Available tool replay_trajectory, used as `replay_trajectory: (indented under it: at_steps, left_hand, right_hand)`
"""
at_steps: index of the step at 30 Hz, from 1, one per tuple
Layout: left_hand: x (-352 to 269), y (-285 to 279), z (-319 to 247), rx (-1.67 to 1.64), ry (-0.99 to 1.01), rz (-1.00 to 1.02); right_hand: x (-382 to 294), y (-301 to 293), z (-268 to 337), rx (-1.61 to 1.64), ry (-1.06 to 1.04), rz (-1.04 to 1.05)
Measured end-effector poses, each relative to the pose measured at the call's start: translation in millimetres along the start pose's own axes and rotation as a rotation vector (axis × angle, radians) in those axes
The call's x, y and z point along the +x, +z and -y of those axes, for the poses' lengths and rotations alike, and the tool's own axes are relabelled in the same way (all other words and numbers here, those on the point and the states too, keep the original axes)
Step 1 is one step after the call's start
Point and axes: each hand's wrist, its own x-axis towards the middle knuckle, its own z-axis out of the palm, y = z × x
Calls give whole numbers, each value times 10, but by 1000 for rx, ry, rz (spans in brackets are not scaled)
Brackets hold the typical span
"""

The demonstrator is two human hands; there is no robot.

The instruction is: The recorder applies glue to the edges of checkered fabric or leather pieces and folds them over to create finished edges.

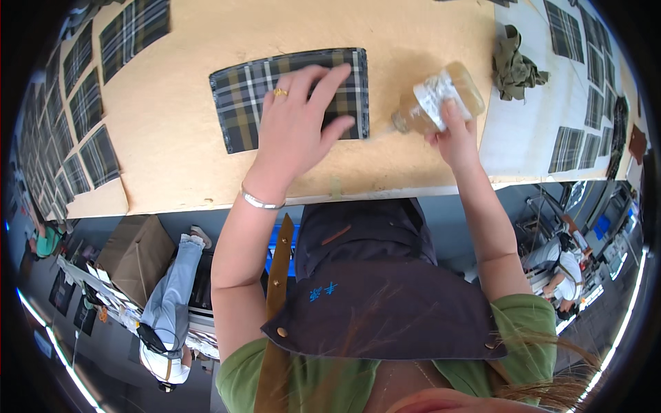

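Note:
In front of me a plaid panel (pixel 240 103) of dark, olive and white checks, with dark edges, lies flat on the tan work surface. My left hand (pixel 304 108) is over it, palm down with fingers spread; whether the fingertips press on it or hover is hard to tell. A translucent squeeze bottle (pixel 467 85), wrapped in whitish tape and holding something yellowish, is gripped in my right hand (pixel 454 134). It is tilted, with its neck toward the panel. The thin nozzle is blurred and points at the panel's lower right corner; contact cannot be made out.
A crumpled olive cloth (pixel 512 64) sits on a white sheet (pixel 516 134) to the right. Several plaid panels (pixel 565 149) lie beyond it, and many more plaid panels (pixel 98 155) cover the left side. The table's front edge (pixel 361 199) runs close to my apron (pixel 382 310). Other people work behind.

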Motion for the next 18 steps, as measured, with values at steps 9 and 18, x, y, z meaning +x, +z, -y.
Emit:
replay_trajectory:
  at_steps: [9, 18]
  left_hand:
    - [-694, -226, 750, 232, -8, -354]
    - [-925, -725, 1909, 542, -238, -537]
  right_hand:
    - [-77, -196, -25, 574, 94, 29]
    - [33, -302, -99, 659, 122, 230]
